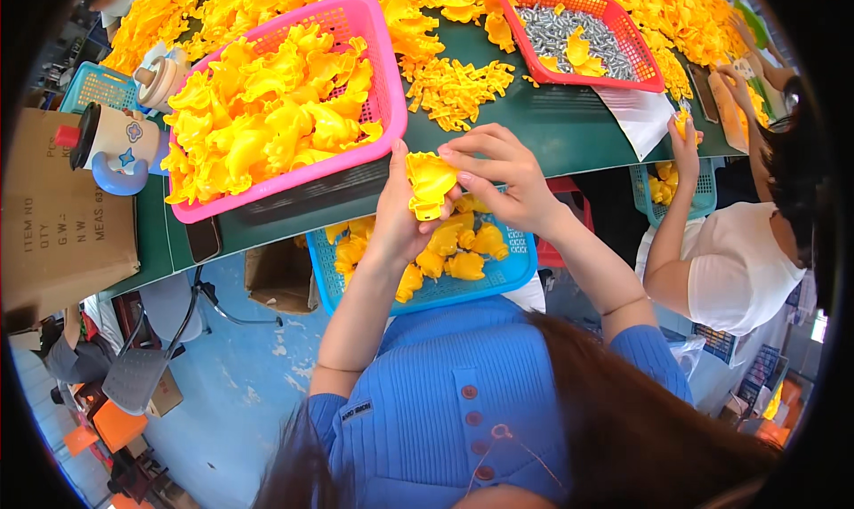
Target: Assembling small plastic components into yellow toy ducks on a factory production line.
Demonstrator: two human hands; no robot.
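My left hand (397,208) grips a hollow yellow plastic shell piece (431,185), its open inner side facing up. From the right, the thumb and fingers of my right hand (509,176) pinch at the edge of the same piece; whether a smaller part is between those fingertips is too small to tell. Below my hands a blue basket (525,273) holds several yellow figure-like parts (464,265). Just left of my left hand stands a pink basket (391,73) heaped with yellow shell pieces (267,117).
Small yellow parts (458,91) lie on the green table (543,117). A red basket (654,77) holds metal cylinders and some yellow pieces. Two cups, a phone (204,239) and a carton (67,206) are at left. A co-worker (738,264) handles a yellow part at right.
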